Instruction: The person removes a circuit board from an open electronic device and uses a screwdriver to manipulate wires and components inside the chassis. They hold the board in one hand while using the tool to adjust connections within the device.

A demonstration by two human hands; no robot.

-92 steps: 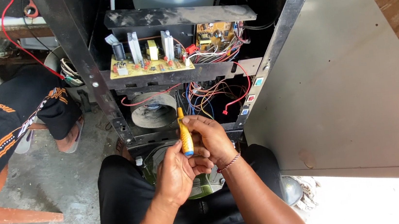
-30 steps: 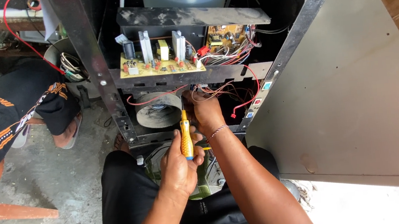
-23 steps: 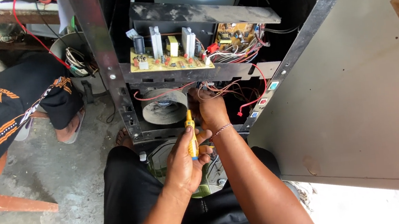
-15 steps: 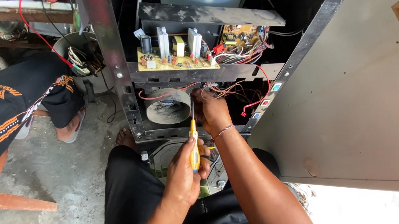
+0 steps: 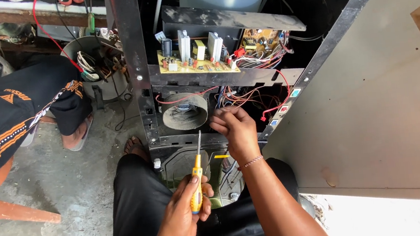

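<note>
The left grip (image 5: 186,215) is clenched around the yellow handle of a screwdriver (image 5: 196,178), its shaft pointing to 12 o'clock, just short of the open black metal cabinet (image 5: 133,64). At 1 o'clock from it, the right grip (image 5: 237,131) pinches among the red and blue wires (image 5: 249,96) with curled fingers; what it grasps I cannot tell. A grey round fan duct (image 5: 184,111) sits at 9 o'clock of that hand, the circuit board (image 5: 197,65) at 12.

one yellow screwdriver (image 5: 196,178), one circuit board (image 5: 197,65), one round fan (image 5: 185,111), perhaps two white heat sinks (image 5: 184,45).
</note>
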